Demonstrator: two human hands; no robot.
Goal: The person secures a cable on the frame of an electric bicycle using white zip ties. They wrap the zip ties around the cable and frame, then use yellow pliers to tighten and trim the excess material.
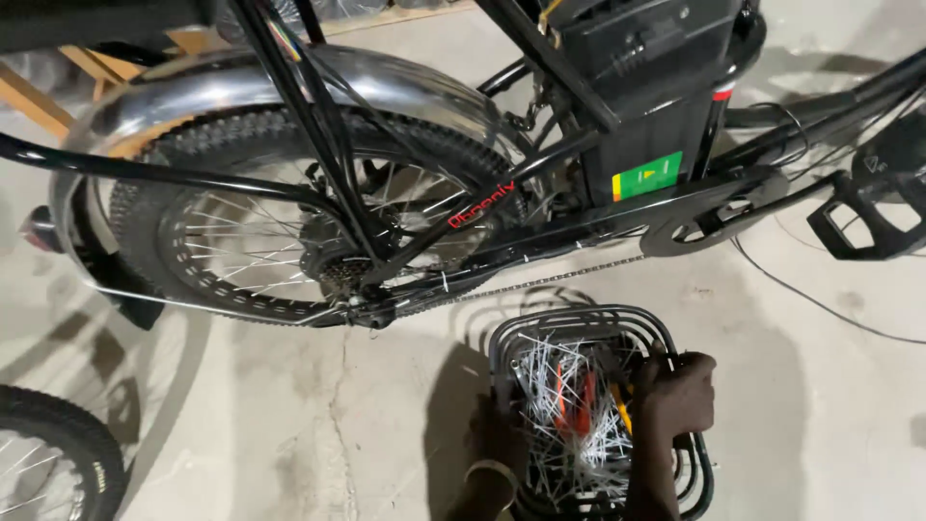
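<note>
Bare grey concrete floor (810, 405), cracked and dusty, spreads around both hands; on it stands a black wire basket with rounded bars (579, 321), filled with a heap of white plastic cable ties (569, 425) and some tool with orange-red handles (579, 400) half buried among them. The right hand (678, 394) is curled closed around the basket's rim on its own side; the left hand (497, 439), with a gold-coloured bangle (490, 473) at the wrist, lies low against the opposite wall of the basket, and I cannot tell whether its fingers are spread or gripping, since shadow swallows them.

Just beyond the hands runs the slack silver chain (550, 278) of a black bicycle (386, 193), with its knobbly rear wheel (289, 222) under a chromed mudguard (289, 82) up and to the left, and a black pedal (868, 217) up and to the right.

Judging from this, the ties could spill through the bars if the basket tips, because the grip is one-sided; the stiff tie ends could prick the fingers; a thin black cable (830, 309) on the floor to the right could snag a foot.

Cut off at the lower edge are both forearms and the basket's near side; the tool's kind is unclear; a second tyre (58, 453) shows only partly at far left.
</note>
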